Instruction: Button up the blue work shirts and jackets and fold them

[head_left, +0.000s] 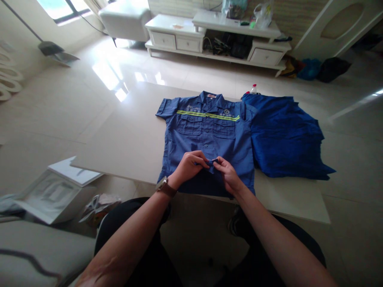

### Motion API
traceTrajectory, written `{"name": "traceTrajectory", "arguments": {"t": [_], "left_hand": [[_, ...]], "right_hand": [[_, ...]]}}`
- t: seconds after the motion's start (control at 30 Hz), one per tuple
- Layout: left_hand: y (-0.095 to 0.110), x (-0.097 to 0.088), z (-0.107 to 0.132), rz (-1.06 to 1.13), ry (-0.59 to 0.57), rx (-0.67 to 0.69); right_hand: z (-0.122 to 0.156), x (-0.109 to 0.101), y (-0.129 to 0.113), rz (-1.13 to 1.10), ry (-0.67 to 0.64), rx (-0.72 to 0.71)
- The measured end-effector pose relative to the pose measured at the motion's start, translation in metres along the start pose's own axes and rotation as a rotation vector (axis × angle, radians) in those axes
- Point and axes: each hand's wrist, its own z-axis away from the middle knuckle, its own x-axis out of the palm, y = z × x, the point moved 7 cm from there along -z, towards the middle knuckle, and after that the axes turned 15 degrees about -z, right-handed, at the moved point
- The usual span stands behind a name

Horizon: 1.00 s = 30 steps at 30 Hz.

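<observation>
A blue short-sleeved work shirt (191, 143) lies face up on a pale tabletop (119, 143), its collar away from me and a yellow-green stripe across the chest. Over the lower part of its front, my left hand (193, 161) pinches the shirt's front edge between thumb and fingers. My right hand (227, 173) pinches the same edge just beside it, and the fingertips of both hands nearly meet. A bit of cloth is gathered between them; any button there is hidden by my fingers. Higher up the front, several buttons show between two flapped chest pockets.
Darker blue cloth (287, 135) lies piled to the right of the shirt, with a red-capped bottle (254, 89) behind it. A white TV cabinet (188, 44) stands along the far wall. On the floor at left are an open white box (56, 195) and a dustpan (56, 52).
</observation>
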Motion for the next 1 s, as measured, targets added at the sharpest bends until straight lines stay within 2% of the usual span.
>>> {"name": "traceTrajectory", "arguments": {"t": [0.2,0.47,1.0], "left_hand": [[-0.0001,0.0007,-0.0001,-0.01,-0.02,0.001],[-0.0038,-0.0004,-0.0003,-0.064,-0.023,-0.016],[0.0035,-0.0055,-0.0027,-0.045,0.002,-0.004]], "right_hand": [[-0.0009,-0.0041,0.0018,-0.001,0.019,0.009],[0.0008,-0.0002,-0.0012,0.047,-0.032,-0.006],[-0.0032,-0.001,0.005,-0.077,-0.03,0.056]]}}
